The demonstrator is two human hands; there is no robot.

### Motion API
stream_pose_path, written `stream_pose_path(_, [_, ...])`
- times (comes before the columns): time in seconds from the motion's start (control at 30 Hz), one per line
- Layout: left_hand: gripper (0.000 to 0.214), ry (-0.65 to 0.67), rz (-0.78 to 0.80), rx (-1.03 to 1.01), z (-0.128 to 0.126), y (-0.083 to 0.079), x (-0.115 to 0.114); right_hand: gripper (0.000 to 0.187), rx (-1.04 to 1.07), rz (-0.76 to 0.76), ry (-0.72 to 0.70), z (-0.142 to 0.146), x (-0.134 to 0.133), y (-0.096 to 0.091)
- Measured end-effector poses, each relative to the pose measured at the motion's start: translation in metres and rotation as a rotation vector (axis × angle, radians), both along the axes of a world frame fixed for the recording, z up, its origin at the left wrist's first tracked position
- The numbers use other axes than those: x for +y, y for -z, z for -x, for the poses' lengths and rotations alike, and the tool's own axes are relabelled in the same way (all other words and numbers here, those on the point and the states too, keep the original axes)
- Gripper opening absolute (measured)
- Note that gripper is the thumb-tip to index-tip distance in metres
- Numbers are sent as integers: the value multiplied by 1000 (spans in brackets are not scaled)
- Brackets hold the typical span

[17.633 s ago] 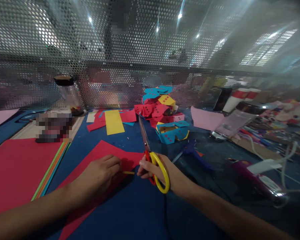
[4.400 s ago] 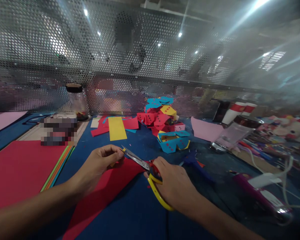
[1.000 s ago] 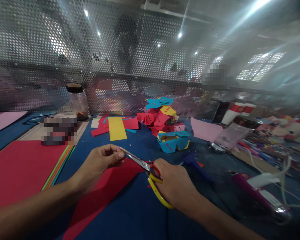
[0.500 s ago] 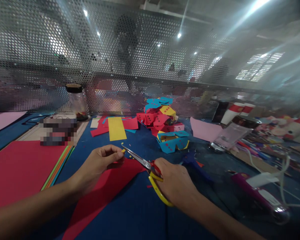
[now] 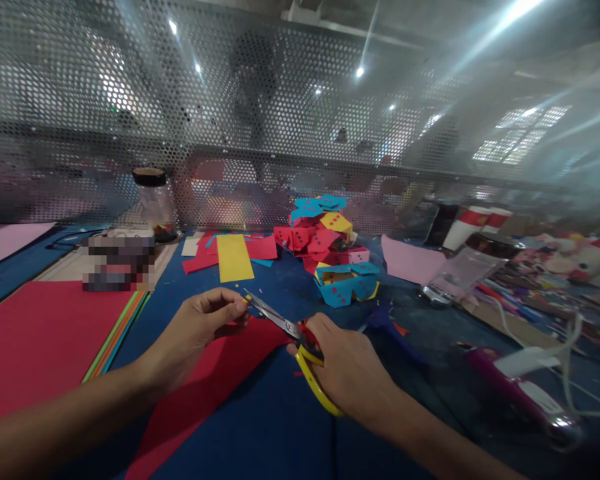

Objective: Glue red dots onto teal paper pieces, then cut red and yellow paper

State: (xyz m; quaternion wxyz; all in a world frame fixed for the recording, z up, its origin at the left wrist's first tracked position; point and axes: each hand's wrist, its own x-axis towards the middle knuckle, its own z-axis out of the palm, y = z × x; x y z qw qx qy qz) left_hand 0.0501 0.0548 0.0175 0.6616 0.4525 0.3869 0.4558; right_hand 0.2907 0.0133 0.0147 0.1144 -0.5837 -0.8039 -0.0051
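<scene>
My left hand point(image 5: 213, 317) pinches a tiny piece of yellow paper point(image 5: 248, 300) between thumb and forefinger. In my right hand point(image 5: 343, 360) are scissors point(image 5: 275, 317) with a yellow and red handle. Their blade tips point left and touch or nearly touch the yellow piece; I cannot tell if they are cutting into it. Under both hands lies a large red paper sheet point(image 5: 200, 400). Beyond them, a yellow paper strip point(image 5: 235, 258) rests on red and blue scraps. A blue folded paper shape with red dots point(image 5: 350, 287) stands farther right.
Colourful folded papers point(image 5: 320, 233) form a heap at the back. A blue glue gun point(image 5: 390, 327) lies right of my right hand, near a purple tool with a cord point(image 5: 515, 383). Stacked coloured sheets point(image 5: 45, 333) and a lidded jar point(image 5: 155, 207) are leftward. A perforated metal screen point(image 5: 280, 120) stands behind.
The scissors have shifted slightly, and their blades now look closer together near the yellow piece. Small yellow bits by the tips have changed position. My left hand stays nearly still.
</scene>
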Motion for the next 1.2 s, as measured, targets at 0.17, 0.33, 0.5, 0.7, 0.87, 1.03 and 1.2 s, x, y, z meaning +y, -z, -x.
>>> stream_pose_path(0.17, [24, 11, 9, -5, 0, 2, 1, 23, -24, -25, -18, 0, -1, 3])
stream_pose_path(0.33, [22, 17, 8, -4, -1, 2, 1, 24, -1, -10, -16, 1, -3, 1])
stream_pose_path(0.5, [21, 12, 0, 6, 0, 2, 0, 22, 11, 17, -7, 0, -4, 0])
stream_pose_path(0.7, [21, 13, 2, 1, 0, 2, 0, 17, -15, 70, 18, 1, -4, -2])
stream_pose_path(0.87, [21, 6, 15, 0, -1, 2, 1, 15, -26, 106, 45, 0, -3, -2])
stream_pose_path(1.03, [21, 8, 13, 9, -1, 2, 1, 12, -23, 131, 46, 0, -3, -4])
stream_pose_path(1.2, [22, 12, 17, 7, -1, 2, 1, 12, -27, 107, 34, -1, -4, -4])
